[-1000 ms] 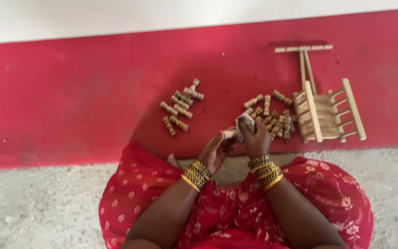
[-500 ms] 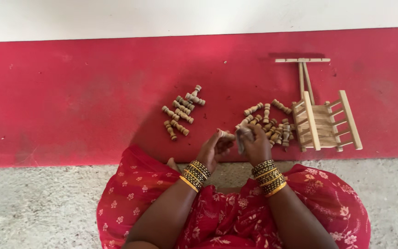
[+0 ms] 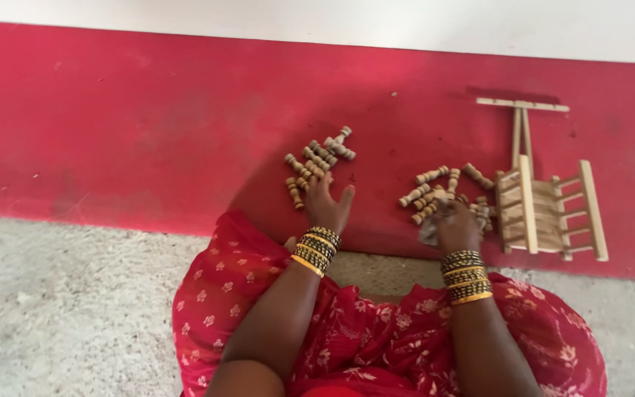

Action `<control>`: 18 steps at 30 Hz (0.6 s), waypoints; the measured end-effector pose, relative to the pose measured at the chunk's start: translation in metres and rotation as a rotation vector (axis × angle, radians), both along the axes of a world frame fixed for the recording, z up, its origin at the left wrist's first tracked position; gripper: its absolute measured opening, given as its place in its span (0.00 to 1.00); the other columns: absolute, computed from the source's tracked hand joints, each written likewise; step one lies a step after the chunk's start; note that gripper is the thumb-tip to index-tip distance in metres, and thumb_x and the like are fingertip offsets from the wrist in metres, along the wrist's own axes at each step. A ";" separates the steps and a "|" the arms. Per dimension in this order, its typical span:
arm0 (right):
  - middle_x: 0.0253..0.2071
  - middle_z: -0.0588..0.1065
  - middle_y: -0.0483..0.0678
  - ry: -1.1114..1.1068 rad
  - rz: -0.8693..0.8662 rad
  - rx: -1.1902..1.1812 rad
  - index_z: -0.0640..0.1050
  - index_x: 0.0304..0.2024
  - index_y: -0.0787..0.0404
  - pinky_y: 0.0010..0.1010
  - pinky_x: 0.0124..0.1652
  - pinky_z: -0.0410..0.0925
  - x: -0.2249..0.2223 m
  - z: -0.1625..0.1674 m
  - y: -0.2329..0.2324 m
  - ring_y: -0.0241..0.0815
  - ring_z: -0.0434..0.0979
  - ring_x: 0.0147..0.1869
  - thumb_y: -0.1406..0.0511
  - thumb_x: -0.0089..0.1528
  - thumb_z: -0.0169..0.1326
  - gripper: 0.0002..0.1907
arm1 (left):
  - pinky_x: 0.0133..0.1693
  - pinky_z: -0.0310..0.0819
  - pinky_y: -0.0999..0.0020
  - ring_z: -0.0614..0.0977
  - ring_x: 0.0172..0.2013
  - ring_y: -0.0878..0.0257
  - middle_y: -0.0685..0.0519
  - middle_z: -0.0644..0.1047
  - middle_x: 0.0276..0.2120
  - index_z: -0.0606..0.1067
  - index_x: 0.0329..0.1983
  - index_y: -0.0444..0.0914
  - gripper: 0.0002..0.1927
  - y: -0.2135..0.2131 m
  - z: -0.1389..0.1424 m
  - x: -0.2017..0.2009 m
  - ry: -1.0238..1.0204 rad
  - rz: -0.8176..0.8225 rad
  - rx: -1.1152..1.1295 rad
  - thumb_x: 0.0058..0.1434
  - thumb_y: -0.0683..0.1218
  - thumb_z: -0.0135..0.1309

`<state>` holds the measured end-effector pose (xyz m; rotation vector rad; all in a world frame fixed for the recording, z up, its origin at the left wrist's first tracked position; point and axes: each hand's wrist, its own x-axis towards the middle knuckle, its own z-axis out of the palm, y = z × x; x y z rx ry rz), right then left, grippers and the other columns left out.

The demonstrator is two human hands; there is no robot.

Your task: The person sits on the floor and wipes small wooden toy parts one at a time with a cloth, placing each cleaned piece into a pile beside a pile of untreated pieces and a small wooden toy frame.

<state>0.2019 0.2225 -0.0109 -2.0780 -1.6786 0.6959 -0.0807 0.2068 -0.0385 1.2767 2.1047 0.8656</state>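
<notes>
Since the earlier frame we have drawn our hands apart: they were together near the middle, working one small piece, and now each has gone to its own heap. Our left hand (image 3: 328,206) lies flat on the red floor strip (image 3: 148,125) with the fingers spread wide, holding nothing, its fingertips touching the near edge of the left heap of wooden pegs (image 3: 316,163). Our right hand (image 3: 456,226) rests on the near edge of the right heap of wooden pegs (image 3: 435,192), fingers curled down over a small pale piece (image 3: 430,234) that shows at its left side; we cannot tell whether it truly grips that piece or only covers it. Both wrists carry stacks of gold and dark bangles (image 3: 316,248).

The pegs are short turned sticks, pale with darker bands, lying loose in two clusters well apart from each other. Just right of the right heap lies a small wooden frame (image 3: 549,209), ladder-like, with rungs between its side rails. A thin T-shaped wooden stick (image 3: 521,121) reaches from it toward the far side.

Nearer to us, the red strip ends at a grey speckled floor (image 3: 60,309), and our red flowered clothing (image 3: 376,338) covers our lap. A white wall (image 3: 332,18) runs along the far edge.
</notes>
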 end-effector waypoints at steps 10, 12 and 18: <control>0.58 0.70 0.64 0.054 -0.097 0.182 0.72 0.62 0.65 0.51 0.51 0.74 -0.009 0.040 -0.017 0.58 0.75 0.55 0.67 0.59 0.63 0.29 | 0.67 0.57 0.45 0.58 0.72 0.44 0.42 0.52 0.75 0.60 0.73 0.53 0.41 0.001 0.002 -0.037 0.011 0.438 -0.333 0.56 0.53 0.63; 0.56 0.72 0.62 0.222 -0.129 0.107 0.71 0.61 0.65 0.48 0.50 0.75 -0.013 0.043 -0.018 0.55 0.76 0.54 0.66 0.56 0.65 0.32 | 0.67 0.62 0.47 0.64 0.70 0.45 0.46 0.55 0.76 0.61 0.73 0.55 0.41 -0.003 -0.010 -0.040 0.081 0.411 -0.308 0.56 0.51 0.63; 0.54 0.76 0.60 0.314 0.024 0.207 0.73 0.61 0.67 0.40 0.48 0.75 -0.008 0.027 -0.016 0.50 0.79 0.52 0.66 0.55 0.69 0.33 | 0.65 0.62 0.49 0.64 0.68 0.43 0.44 0.54 0.74 0.56 0.74 0.52 0.44 -0.003 -0.012 -0.060 0.125 0.378 -0.269 0.56 0.46 0.62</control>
